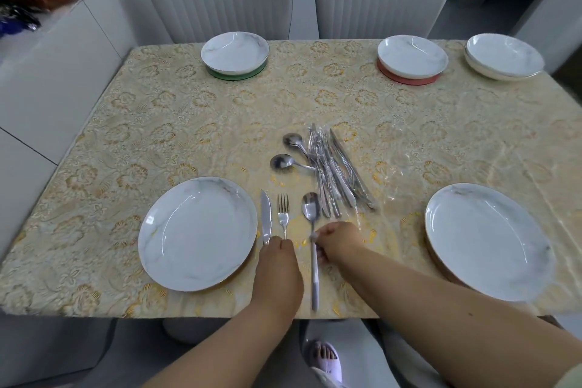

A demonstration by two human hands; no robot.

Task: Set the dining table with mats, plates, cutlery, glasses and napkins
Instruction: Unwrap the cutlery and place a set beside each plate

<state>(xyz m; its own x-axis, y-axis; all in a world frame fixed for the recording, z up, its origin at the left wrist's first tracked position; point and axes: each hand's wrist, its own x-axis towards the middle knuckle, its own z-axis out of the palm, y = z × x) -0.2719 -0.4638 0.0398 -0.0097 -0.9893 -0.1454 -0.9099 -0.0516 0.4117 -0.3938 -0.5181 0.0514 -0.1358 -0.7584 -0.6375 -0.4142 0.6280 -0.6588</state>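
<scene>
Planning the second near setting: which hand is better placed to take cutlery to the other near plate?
Probably the right hand: it lies nearer the cutlery pile and the right near plate.

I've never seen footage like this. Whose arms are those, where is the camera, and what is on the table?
No machine here: a person wears a camera on the head, looking down at their own arms. The left hand rests on the handles of a knife and a fork beside the near left plate. The right hand pinches a spoon. Spare cutlery lies mid-table on the patterned tablecloth; more plates stand around, two far ones on round mats, one green, one red.
</scene>
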